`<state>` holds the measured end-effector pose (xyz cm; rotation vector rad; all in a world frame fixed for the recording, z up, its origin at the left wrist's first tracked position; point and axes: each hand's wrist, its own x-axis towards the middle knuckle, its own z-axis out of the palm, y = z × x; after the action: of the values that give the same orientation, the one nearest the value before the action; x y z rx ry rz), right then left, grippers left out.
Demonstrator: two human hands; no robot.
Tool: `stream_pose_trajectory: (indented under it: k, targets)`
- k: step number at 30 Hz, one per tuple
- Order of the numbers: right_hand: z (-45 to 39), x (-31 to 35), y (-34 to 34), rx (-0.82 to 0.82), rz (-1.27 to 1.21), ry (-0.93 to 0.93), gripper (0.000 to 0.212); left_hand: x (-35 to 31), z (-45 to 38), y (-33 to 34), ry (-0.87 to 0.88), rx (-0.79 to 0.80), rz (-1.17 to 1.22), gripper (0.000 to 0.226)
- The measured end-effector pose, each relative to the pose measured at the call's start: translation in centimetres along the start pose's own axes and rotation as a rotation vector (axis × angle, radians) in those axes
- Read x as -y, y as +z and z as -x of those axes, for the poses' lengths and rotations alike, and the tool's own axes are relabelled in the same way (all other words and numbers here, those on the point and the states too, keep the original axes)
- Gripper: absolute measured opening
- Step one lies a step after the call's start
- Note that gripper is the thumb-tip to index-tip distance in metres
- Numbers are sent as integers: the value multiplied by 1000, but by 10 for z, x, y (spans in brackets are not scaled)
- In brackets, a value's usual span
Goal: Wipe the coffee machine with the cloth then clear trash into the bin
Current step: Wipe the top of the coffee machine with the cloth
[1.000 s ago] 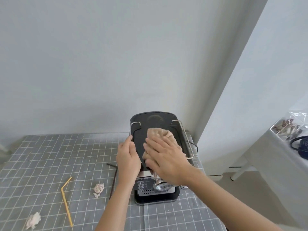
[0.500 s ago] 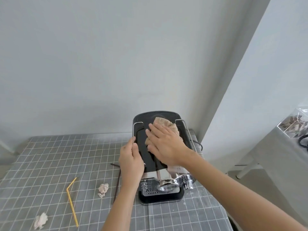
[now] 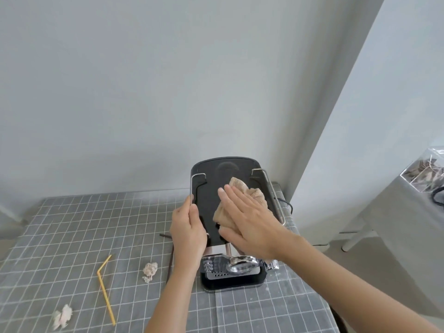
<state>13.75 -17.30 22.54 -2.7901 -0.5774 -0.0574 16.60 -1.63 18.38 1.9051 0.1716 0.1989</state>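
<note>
At frame centre, the right hand (image 3: 249,225) is pressing the cloth (image 3: 242,200) flat-palmed onto the coffee machine (image 3: 211,188) top, now lower right than 0.5 s ago. The left hand (image 3: 188,230) grip is clasping the machine's left rail. No writing is legible.

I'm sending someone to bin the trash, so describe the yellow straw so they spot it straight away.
Start at the black coffee machine on the checked tablecloth, then look left, past the crumpled paper ball. The yellow straw lies flat there: the only long, thin, brightly coloured piece, bent near its far end.
</note>
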Motion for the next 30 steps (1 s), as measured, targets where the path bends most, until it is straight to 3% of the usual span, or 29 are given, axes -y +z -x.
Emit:
stream_pose_trajectory:
  k: [2, 7, 9, 12, 15, 18, 21, 25, 30]
  targets:
    - [2, -14, -8, 64, -25, 7, 82, 1, -1, 2, -4, 1, -8, 40]
    - [-64, -10, 5, 60, 71, 468, 86, -3, -3, 3, -30, -4, -10, 40]
    - [-63, 12, 13, 31, 106, 556, 81, -1, -2, 3, -21, -6, -1, 40]
    - [-22, 43, 22, -67, 169, 525, 77, 2, -1, 2, 16, -11, -12, 39]
    - [6, 40, 32, -66, 134, 435, 76, -1, -2, 2, 1, -8, 1, 39]
    - [-12, 22, 24, 10, 124, 390, 83, -1, -2, 2, 4, 0, -13, 39]
    - [-56, -3, 15, -8, 124, 371, 73, 1, -5, 3, -3, -10, 4, 39]
    - [-76, 0, 13, -28, 70, 493, 75, 3, -5, 3, -12, -3, 4, 39]
    - [-23, 56, 26, -98, 116, 623, 85, 4, -2, 1, -6, -1, 27, 39]
